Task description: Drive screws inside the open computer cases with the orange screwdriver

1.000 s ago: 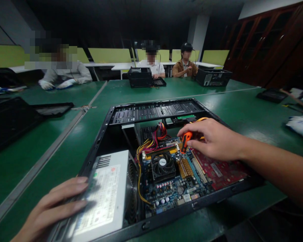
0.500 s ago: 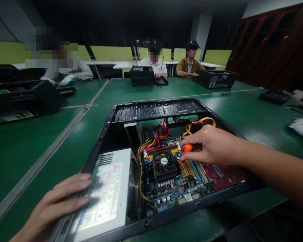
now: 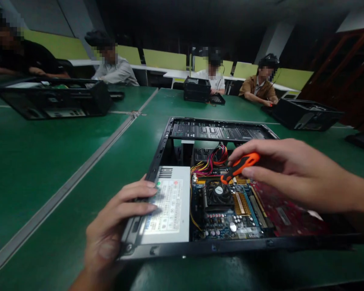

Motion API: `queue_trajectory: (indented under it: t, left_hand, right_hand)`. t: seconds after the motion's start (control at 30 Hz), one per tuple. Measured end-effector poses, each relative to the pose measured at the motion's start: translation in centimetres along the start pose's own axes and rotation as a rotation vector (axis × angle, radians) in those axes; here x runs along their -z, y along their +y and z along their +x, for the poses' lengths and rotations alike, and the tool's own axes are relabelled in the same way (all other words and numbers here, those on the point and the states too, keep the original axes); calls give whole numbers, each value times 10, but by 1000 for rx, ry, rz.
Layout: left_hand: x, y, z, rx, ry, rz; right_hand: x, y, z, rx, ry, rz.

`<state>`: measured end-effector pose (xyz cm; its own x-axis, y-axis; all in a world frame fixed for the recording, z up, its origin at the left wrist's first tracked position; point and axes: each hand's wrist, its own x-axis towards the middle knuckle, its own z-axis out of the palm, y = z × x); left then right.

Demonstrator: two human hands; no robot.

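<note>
1 orange-and-black screwdriver [image 3: 239, 167], over CPU fan [image 3: 220, 198], pinched in right hand [image 3: 297, 173] fingers; likely light, rigid, best gripped by handle; left hand [image 3: 117, 222], fingers slightly parted, across computer case [image 3: 230, 246] rim.

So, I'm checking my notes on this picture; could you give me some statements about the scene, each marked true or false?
1. The right hand holds an orange-and-black tool. True.
2. The cooling fan lies between the silver power supply and the red card. True.
3. The left hand rests on the cooling fan. False: its fingers lie at the edge of the computer case, by the power supply.
4. The table is white. False: it is green.
5. The computer case is open on top. True.
</note>
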<state>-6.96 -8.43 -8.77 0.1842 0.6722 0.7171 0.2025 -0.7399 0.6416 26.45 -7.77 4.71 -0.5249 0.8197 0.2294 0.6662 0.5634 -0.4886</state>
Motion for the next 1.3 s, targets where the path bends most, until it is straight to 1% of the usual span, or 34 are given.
queue_trajectory:
  t: [0.1, 0.13, 0.23, 0.33, 0.4, 0.53, 0.6, 0.67, 0.73, 0.77, 0.8, 0.9, 0.93, 0.97, 1.1, 1.2, 1.3]
  left_hand:
    - [-1, 1, 0, -78, -41, -36]
    - [-1, 2, 0, -76, -43, -34]
    - [-1, 2, -1, -58, -52, -24]
    - [1, 1, -3, -39, -71, -18]
    - [2, 0, -4, -40, -84, -27]
    - [3, -1, -6, -36, -94, -55]
    - [4, -1, -5, -41, -93, -51]
    - [3, 0, -4, -53, -89, -49]
    - [2, 1, -3, -56, -79, -53]
    - [1, 1, -2, -53, -74, -57]
    - [1, 1, -3, -51, -70, -63]
    - [0, 0, -5, -43, -61, -65]
    - [0, 0, -5, -41, -61, -62]
    - [0, 0, -6, -37, -62, -58]
    - [-2, 3, -6, -5, -31, -63]
    - [-3, 5, -5, -7, -20, -60]
    - [-2, 5, -4, -3, -31, -48]
  right_hand:
    - [-27, -14, 21, 75, -177, -36]
    - [-35, -16, 26, 77, -218, -51]
    - [-50, -13, 35, 55, -288, -77]
    - [-56, -6, 36, 43, -310, -70]
    - [-59, -2, 36, 60, -292, -82]
    - [-67, 2, 35, 40, -257, -254]
    - [-68, -1, 34, 29, -258, -278]
    - [-63, -6, 33, 55, -300, -195]
    - [-53, -10, 33, 63, -354, -85]
    - [-47, -11, 33, 54, -356, -48]
    - [-42, -10, 35, 36, -329, -31]
    - [-33, -5, 42, -20, -155, -82]
    - [-33, -3, 46, -34, -129, -108]
    - [-35, -1, 49, -45, -131, -126]
    - [-50, 6, 58, -49, -239, -123]
    - [-59, 7, 59, -45, -275, -114]
    - [-60, 8, 59, -41, -285, -97]
